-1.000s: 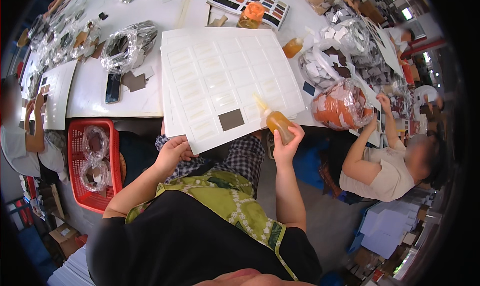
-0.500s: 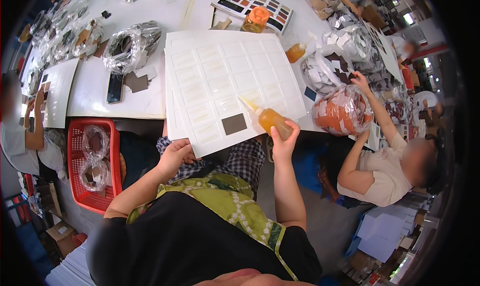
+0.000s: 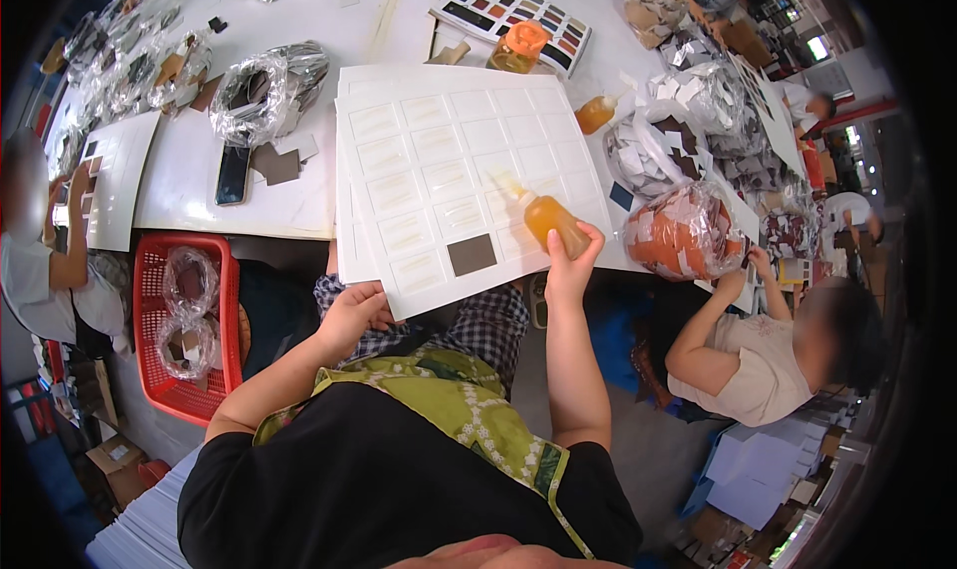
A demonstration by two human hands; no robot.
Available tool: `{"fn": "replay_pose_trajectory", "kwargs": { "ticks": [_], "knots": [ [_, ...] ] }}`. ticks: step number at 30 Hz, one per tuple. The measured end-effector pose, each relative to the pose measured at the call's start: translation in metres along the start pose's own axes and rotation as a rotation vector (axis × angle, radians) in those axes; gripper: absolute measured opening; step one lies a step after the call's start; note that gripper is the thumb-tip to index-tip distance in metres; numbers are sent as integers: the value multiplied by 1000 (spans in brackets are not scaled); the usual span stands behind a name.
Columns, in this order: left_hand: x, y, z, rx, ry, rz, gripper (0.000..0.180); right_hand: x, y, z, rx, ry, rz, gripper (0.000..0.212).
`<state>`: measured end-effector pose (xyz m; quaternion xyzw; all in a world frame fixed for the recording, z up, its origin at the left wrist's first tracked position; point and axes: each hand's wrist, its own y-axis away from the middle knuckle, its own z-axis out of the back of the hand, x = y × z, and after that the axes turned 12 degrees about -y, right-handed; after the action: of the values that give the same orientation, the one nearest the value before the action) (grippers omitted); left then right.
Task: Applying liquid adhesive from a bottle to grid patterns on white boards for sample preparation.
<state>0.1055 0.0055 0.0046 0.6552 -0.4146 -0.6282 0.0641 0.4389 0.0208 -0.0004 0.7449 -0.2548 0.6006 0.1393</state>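
My right hand (image 3: 573, 262) is closed around an amber squeeze bottle (image 3: 553, 226), whose pale nozzle tilts up and left over a white card sheet (image 3: 439, 295). The nozzle tip is smeared by motion. Rows of outlined boxes cover the sheet, several with glossy yellowish streaks in them. One box near the sheet's lower edge bears a dark brown swatch (image 3: 473, 255). At the sheet's near left corner my left hand (image 3: 356, 317) pinches its edge. More white sheets (image 3: 351, 260) lie beneath it on the table.
A plastic-wrapped ring of swatches (image 3: 231, 121), a phone (image 3: 233, 175) and loose brown swatches (image 3: 276, 163) lie to the left. Beyond the sheet stand an orange-lidded jar (image 3: 516, 56) and another amber bottle (image 3: 595, 116). A red basket (image 3: 150, 315) is below left. Co-workers sit on both sides.
The bottle in my right hand has shifted slightly right and its nozzle has moved across the boxes. The co-worker on the right has lowered a raised hand.
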Motion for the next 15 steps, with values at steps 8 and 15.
{"fn": "replay_pose_trajectory", "kwargs": {
  "ticks": [8, 15],
  "knots": [
    [1, 2, -1, 8, 33, -8, 24, -7, -13, -3, 147, 483, 435, 42],
    [-6, 5, -3, 17, 26, 9, 24, 9, -31, -36, -104, -120, -111, 41]
  ]
}}
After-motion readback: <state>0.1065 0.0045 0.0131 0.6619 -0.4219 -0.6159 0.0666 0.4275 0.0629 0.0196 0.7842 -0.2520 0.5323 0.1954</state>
